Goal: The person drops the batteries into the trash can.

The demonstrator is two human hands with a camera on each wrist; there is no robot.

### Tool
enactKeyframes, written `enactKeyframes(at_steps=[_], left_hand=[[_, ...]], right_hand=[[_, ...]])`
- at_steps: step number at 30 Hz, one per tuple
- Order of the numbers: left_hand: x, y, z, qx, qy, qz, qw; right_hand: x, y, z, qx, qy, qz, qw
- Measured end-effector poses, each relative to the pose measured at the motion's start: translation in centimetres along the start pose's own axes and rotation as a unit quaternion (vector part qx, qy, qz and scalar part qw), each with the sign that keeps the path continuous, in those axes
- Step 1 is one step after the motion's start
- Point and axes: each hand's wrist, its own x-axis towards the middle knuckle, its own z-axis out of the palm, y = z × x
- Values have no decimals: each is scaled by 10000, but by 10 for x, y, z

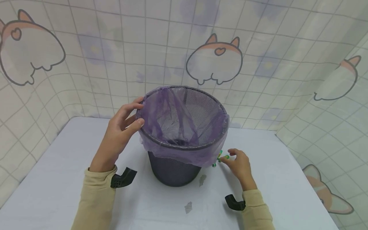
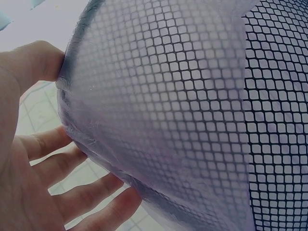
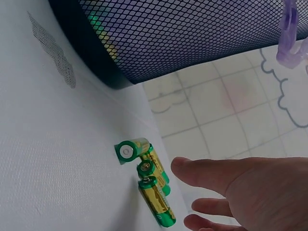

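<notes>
A black mesh waste bin (image 1: 176, 174) stands upright, lined with a sheer purple bag (image 1: 184, 155) folded over its rim. My left hand (image 1: 122, 131) touches the rim at the left, thumb and fingers spread along it. The left wrist view shows those fingers (image 2: 86, 192) fairly straight against the bag-covered edge. Right of the bin lie several green-and-gold batteries (image 3: 156, 199) in a loose cluster. Beside them is my right hand (image 1: 239, 164), its thumb close to the batteries. In the right wrist view that hand (image 3: 269, 192) is apart from them and holds nothing.
A white tabletop (image 1: 138, 210) bears the bin, with two grey patches, one patch (image 1: 188, 207) in front of it. Patterned cloth walls (image 1: 161, 57) rise behind and at both sides. Green and yellow spots (image 3: 98, 29) show through the bin's mesh.
</notes>
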Motion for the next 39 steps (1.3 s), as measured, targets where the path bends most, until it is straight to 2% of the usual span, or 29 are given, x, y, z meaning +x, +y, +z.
enactKeyframes(at_steps=[22, 39], left_hand=[[1, 2, 0, -72, -6, -19, 10000], [1, -2, -1, -6, 21, -2, 10000]], right_hand=[[3, -2, 9, -419, -99, 164, 9989], [4, -3, 12, -387, 41, 123, 9992]])
